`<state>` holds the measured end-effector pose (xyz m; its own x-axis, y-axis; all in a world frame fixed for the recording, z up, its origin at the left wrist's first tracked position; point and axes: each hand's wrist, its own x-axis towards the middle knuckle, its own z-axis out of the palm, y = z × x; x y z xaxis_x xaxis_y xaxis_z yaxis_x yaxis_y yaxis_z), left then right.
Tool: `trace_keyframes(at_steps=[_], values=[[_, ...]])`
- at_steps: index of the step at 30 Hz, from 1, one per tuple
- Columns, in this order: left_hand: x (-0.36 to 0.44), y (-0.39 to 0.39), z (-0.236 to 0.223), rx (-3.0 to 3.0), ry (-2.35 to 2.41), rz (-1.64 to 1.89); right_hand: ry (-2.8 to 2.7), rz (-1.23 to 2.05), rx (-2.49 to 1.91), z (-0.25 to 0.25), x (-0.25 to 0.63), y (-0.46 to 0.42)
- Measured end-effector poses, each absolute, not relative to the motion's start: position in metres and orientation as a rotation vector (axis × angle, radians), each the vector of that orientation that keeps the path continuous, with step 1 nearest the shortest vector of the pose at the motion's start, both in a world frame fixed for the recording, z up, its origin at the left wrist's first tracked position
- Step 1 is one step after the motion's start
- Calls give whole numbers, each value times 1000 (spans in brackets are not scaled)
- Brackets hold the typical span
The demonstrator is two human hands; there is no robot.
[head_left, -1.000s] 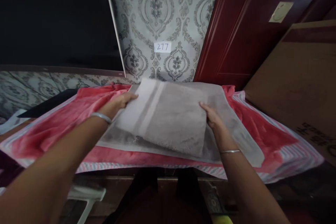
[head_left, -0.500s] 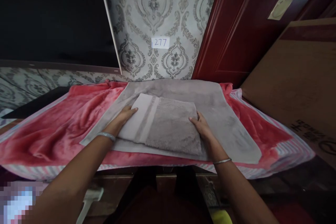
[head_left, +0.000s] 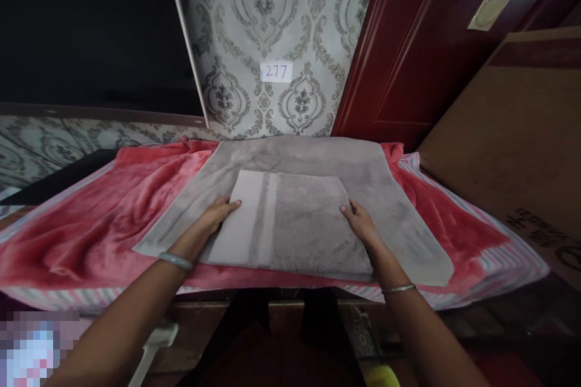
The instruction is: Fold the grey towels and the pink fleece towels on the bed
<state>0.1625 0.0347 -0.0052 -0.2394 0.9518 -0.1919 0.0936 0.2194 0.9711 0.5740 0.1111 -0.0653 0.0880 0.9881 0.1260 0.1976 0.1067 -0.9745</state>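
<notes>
A folded grey towel (head_left: 318, 224) with a pale band and stripes at its left end is held level between my two hands. My left hand (head_left: 220, 213) pinches its left edge, thumb on top and the fingers partly hidden beneath. On the opposite side my right hand (head_left: 361, 219) grips the right edge, also with the thumb above. Under the towel a larger grey cloth (head_left: 399, 236) lies spread out flat. That cloth rests on a red plush blanket (head_left: 91, 224) with a striped border.
A dark television screen (head_left: 91, 36) stands at the back left. Behind the blanket is a patterned wall with a paper label (head_left: 276, 71) reading 277. A large cardboard box (head_left: 508, 151) stands at the right beside a dark red door (head_left: 394, 42). A white support (head_left: 154, 344) shows below.
The towel has come nearer to me and slightly right, and now sits straighter instead of tilted. Both hands moved with it, keeping hold of its side edges.
</notes>
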Motion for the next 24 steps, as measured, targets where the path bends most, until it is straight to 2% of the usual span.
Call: trace_keyframes(at_steps=[3,6,10,13,18,24], values=[[151,39,4,1193,1788,1129,-1365,942,-1369,-60,581,117],[159,57,25,1535,2072,1111,-1503,710,-1482,-35,567,126],[210,92,49,2070,2005,855,-1926,473,-1430,10,493,136],[242,110,44,2217,2041,607,-2231,321,-1380,27,429,135],[240,115,6,2230,2275,355,-2451,226,-1457,1,388,123],[229,119,-6,2266,2272,300,-2459,253,-1549,-12,417,139]])
